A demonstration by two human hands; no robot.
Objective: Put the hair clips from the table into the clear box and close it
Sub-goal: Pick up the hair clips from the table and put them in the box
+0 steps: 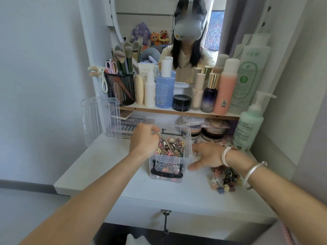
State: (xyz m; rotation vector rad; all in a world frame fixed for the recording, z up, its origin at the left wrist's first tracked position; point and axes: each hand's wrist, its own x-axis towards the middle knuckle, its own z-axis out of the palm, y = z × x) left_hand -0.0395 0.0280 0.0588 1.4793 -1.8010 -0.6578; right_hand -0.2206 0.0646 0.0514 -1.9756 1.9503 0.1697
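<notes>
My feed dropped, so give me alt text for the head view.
The left hand drops hair clips into the open clear box while the right hand rests on the table beside it. A pile of clips remains on the table; the lid leans at the back left.

Table [106, 165]: bare at 9 and 6 o'clock of clear box [170, 167]. Clip pile [225, 177] at 3 o'clock. Lid [99, 119] at 10 o'clock. Shelf [177, 111] overhangs at 12 o'clock.

Clear glossy plastic box [169, 162], matt white table [113, 167]
</notes>
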